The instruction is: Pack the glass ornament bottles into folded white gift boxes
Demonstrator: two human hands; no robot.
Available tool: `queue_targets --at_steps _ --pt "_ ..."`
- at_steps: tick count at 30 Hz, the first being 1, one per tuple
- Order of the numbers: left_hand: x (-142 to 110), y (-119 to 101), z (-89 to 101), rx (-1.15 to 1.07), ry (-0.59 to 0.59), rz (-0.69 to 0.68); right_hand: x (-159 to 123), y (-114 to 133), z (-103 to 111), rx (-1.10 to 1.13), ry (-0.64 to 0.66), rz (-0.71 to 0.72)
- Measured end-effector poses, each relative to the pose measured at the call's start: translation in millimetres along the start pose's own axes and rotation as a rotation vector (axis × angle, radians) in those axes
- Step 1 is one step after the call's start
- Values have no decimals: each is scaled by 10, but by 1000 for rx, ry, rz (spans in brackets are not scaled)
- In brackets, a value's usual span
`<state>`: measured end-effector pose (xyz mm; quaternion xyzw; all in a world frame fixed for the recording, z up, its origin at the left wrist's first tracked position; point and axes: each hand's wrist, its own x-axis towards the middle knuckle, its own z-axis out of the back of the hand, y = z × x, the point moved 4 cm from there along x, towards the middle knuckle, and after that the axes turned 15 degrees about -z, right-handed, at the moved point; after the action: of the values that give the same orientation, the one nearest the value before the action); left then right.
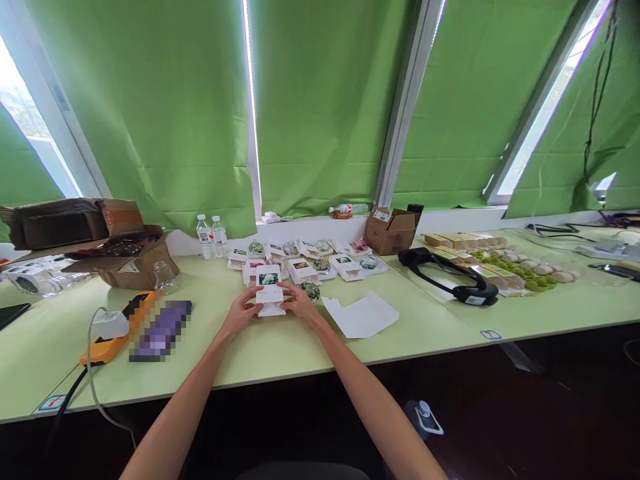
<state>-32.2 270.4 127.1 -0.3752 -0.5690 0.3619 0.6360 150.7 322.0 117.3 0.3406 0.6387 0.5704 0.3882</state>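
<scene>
Between my two hands is a small white card box [270,293] with a flower picture at its top and a folded flap at its lower end. My left hand [242,313] grips its left side, the fingers closed on the edge. On the right edge, my right hand [299,303] pinches it in the same way. Just beyond my right hand lies a round glass ornament [311,291], partly hidden by the fingers. Behind, several similar picture boxes [303,270] lie in rows with round ornaments [321,265] beside them. A torn white paper sheet [361,315] lies to the right.
At left are an orange power strip [113,343], a blurred-out purple item [163,330] and an open cardboard box [135,260]. Water bottles [213,239] stand behind. To the right are a black headset [450,277], a small carton [391,230] and green egg-tray pieces [525,267].
</scene>
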Motion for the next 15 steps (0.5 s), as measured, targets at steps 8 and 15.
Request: queue_targets --at_steps 8,15 --pt "1 -3 1 34 4 -29 5 -9 9 -34 -15 -4" --pt "8 33 -1 24 2 -40 24 -33 -2 -3 -6 -15"
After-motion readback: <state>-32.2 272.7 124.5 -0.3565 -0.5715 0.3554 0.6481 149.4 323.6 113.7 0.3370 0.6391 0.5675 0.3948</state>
